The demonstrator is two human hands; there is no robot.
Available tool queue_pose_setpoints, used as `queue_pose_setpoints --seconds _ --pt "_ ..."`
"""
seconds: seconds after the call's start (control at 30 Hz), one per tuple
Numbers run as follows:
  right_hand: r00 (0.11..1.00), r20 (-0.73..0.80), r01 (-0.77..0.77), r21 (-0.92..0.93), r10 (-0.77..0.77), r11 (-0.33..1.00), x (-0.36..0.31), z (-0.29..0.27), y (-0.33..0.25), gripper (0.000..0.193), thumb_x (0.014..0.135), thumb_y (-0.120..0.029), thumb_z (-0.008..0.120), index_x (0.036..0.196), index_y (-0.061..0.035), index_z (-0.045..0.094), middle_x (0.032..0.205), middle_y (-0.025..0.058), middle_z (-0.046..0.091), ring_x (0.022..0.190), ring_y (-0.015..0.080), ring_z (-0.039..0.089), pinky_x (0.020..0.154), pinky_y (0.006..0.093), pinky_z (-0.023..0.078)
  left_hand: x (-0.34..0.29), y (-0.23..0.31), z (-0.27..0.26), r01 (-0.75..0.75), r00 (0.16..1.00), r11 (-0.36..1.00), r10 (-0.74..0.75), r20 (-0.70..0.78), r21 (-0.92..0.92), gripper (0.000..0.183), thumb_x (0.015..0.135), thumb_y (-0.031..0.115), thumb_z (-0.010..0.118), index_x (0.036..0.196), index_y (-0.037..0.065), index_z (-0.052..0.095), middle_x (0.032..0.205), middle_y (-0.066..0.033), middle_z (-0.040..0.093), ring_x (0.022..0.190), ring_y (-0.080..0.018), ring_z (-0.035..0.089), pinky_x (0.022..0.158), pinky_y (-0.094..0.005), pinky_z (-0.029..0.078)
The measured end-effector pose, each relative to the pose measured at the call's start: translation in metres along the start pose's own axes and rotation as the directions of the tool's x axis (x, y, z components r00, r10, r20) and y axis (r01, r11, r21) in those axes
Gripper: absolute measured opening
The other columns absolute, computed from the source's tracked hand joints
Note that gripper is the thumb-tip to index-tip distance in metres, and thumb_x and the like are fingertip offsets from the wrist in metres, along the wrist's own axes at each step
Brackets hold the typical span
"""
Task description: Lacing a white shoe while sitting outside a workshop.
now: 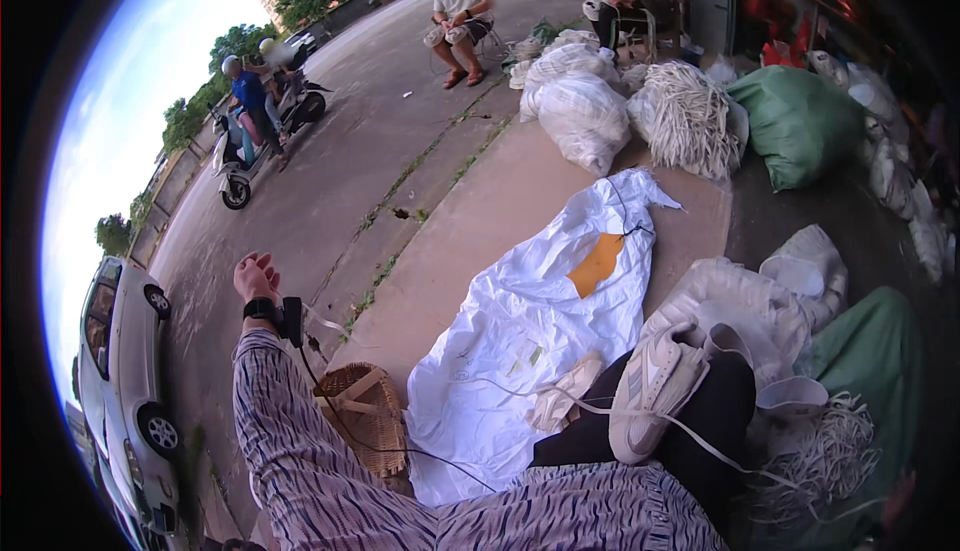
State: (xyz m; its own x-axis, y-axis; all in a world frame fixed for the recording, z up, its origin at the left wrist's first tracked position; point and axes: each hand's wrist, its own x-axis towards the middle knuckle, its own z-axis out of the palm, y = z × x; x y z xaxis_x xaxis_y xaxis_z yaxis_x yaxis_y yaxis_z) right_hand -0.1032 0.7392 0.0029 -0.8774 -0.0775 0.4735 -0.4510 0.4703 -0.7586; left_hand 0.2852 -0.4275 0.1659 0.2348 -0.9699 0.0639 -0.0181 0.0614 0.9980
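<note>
Your left hand (257,276) was stretched out over the pavement, fingers loosely curled and holding nothing, a wicker basket (365,416) below your forearm. Your right hand was out of sight. A white shoe (655,386) rested on your lap beside the white sack (530,321).

Right hand unseen; left hand (257,277) fingers foreshortened.
</note>
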Motion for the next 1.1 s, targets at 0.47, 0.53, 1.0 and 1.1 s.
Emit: queue_pose_setpoints --seconds 0.47,0.53,1.0,1.1 --pt "0.809 0.537 -0.358 0.132 0.237 0.924 -0.007 0.435 -0.283 0.013 0.086 -0.006 0.054 0.095 0.0024 0.059 0.066 0.0095 0.061 0.052 0.0143 0.061 0.045 0.0232 0.047 -0.517 -0.104 0.159 -0.637 -0.362 0.746 -0.068 0.93 -0.194 0.02 0.085 0.023 0.058 0.095 0.008 0.066 0.079 -0.015 0.066 0.068 -0.0309 0.065 0.059 -0.0364 0.05" --pt "0.764 0.595 -0.39 0.117 0.249 0.913 -0.025 0.437 -0.282 0.011 0.085 -0.004 0.053 0.091 0.0033 0.058 0.066 0.0108 0.061 0.053 0.0155 0.061 0.045 0.0251 0.047 -0.536 -0.104 0.159 -0.778 -0.428 0.545 -0.095 0.899 -0.313 0.017 0.084 0.02 0.054 0.089 0.007 0.064 0.075 -0.0145 0.065 0.071 -0.0321 0.064 0.061 -0.0395 0.051" --pt "0.838 0.507 -0.137 -0.158 0.2 0.978 -0.072 0.452 -0.284 0.011 0.08 -0.01 0.054 0.078 0.0002 0.057 0.072 0.0235 0.061 0.071 0.0395 0.061 0.065 0.0458 0.049 -0.534 -0.145 0.196 -0.427 -0.903 0.188 -0.145 0.406 -0.884 0.018 0.078 0.024 0.053 0.076 0.011 0.065 0.075 -0.0081 0.062 0.073 -0.0286 0.062 0.063 -0.038 0.051" --pt "0.794 0.572 -0.102 -0.206 0.205 0.973 -0.074 0.452 -0.287 0.012 0.079 -0.01 0.056 0.077 0.0012 0.056 0.071 0.0243 0.061 0.071 0.0391 0.062 0.064 0.0455 0.05 -0.534 -0.141 0.191 -0.599 -0.792 0.399 -0.166 0.588 -0.694 0.019 0.075 0.021 0.055 0.076 0.008 0.068 0.076 -0.0091 0.065 0.072 -0.0298 0.065 0.062 -0.0388 0.052"
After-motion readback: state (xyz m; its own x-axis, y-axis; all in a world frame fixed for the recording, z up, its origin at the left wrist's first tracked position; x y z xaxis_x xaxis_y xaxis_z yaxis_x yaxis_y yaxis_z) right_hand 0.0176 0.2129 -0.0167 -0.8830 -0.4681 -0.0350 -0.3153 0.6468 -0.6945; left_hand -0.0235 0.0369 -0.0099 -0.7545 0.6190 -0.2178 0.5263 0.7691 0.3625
